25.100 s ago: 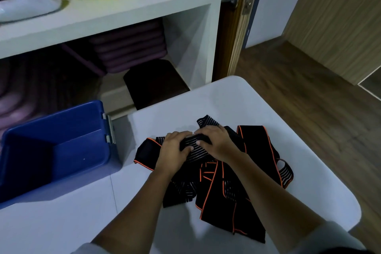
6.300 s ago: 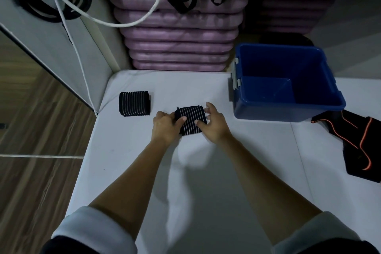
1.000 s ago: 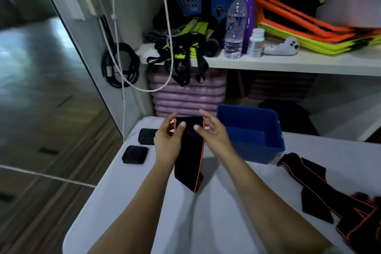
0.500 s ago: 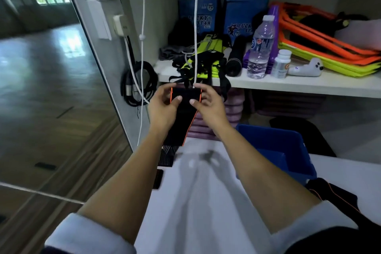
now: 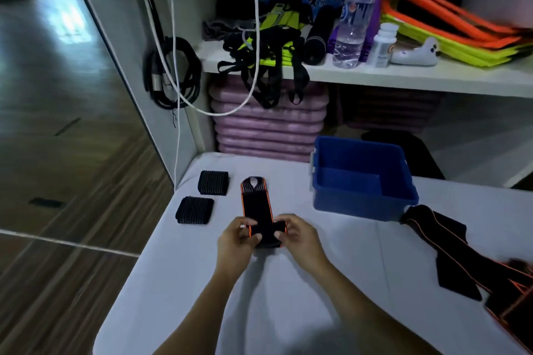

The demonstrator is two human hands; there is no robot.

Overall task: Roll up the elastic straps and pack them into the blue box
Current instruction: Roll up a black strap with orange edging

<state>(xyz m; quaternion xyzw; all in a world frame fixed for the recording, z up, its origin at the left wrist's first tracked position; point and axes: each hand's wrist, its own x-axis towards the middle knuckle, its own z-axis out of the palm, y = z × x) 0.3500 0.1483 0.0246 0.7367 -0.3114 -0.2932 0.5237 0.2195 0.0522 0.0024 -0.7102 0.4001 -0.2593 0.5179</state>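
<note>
Item in hand: one flat black elastic strap with orange edging [image 5: 255,204], lying on the white table [image 5: 288,311]. Its long axis runs straight away from you. The far end, with a striped loop, points toward the stacked purple mats [image 5: 268,130]; the near end sits between your hands. Your left hand [image 5: 235,242] and right hand [image 5: 298,236] each pinch one side of that near end, fingers curled onto it. The held end shows wider and thicker than the rest; whether it is a first turn of the roll cannot be told.

Judgement: the roll must travel forward along that axis, away from you. Both hands sit level on the strap, so neither leads. Keep them level, or the roll will likely skew.

One rolled black ribbed strap [image 5: 213,183] and a second rolled strap [image 5: 194,209] lie just left of the flat one, apart from it. The blue plastic box [image 5: 360,204] stands ahead and to your right, nearer the right hand. No roll shows in the visible part of its interior, so packing appears not yet begun.

A loose heap of unrolled black-and-orange straps [image 5: 461,253] lies toward the table's right side, well apart from your hands. A cluttered white shelf [image 5: 375,75] runs above the mats, and a wooden floor [image 5: 57,196] lies to the left.
</note>
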